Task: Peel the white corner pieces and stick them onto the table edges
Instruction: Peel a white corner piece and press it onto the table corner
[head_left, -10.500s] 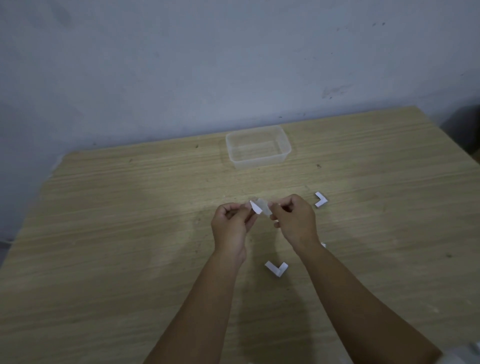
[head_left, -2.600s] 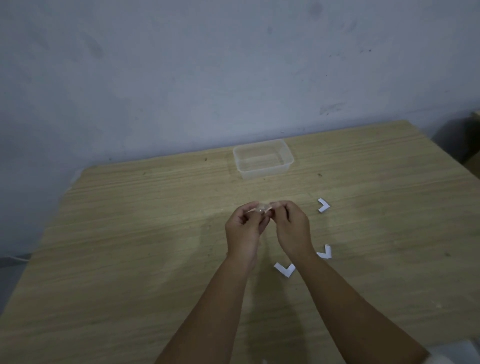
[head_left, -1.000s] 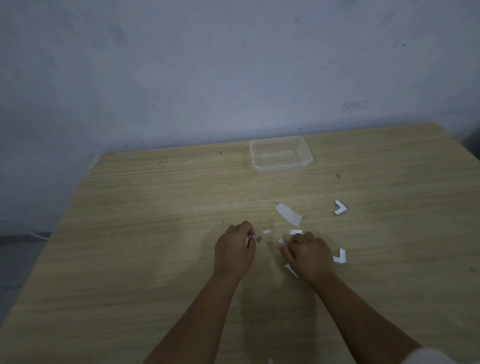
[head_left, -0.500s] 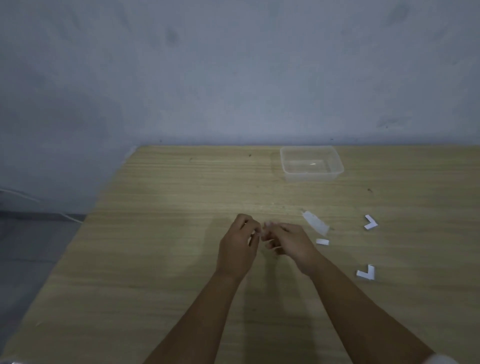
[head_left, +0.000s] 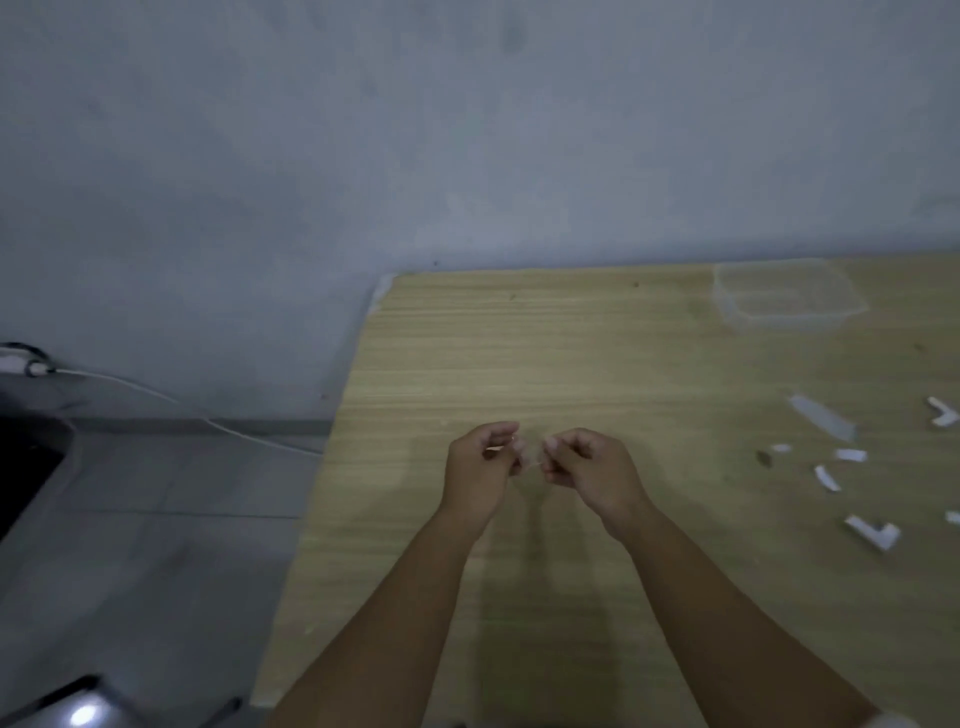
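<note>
- While hovering near the desk's (head_left: 519, 353) left edge, my left hand (head_left: 480, 475) and right hand (head_left: 589, 470) are pinching something small; I cannot tell what.
- White corner pieces (head_left: 872, 535) are lying by the right edge.

Hands (head_left: 540, 467) over table (head_left: 571, 353) (fingers curled)
</note>
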